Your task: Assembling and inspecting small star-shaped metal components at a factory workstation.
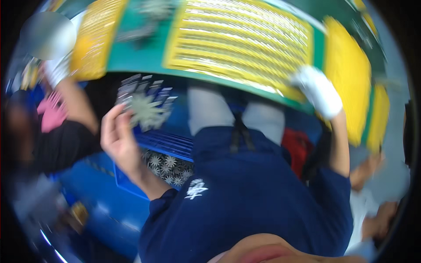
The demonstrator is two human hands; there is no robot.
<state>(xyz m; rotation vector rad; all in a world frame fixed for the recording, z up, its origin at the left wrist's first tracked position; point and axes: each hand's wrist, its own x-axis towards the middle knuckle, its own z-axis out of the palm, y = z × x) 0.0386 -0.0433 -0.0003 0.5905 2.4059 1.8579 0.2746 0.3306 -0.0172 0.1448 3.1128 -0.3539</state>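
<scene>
My bare left hand (120, 136) is raised left of my lap. Its thumb and fingers pinch a grey star-shaped metal part (147, 109) with many blunt arms, smeared by motion. My right hand (318, 92) wears a white glove and is at the near right corner of a yellow tray (172, 48). Its fingers are blurred, so whether they grip the tray's edge is unclear. Rows of shiny pieces, too blurred to make out, fill this tray on the green work surface (133, 59).
Beside my left forearm, a blue crate (169, 151) holds several grey star-shaped parts (171, 168). Yellow trays (346, 74) flank the middle one. More grey parts (155, 8) lie at the back left. A co-worker's white-gloved hand (57, 70) is at far left; another person's arm (366, 171) shows at right.
</scene>
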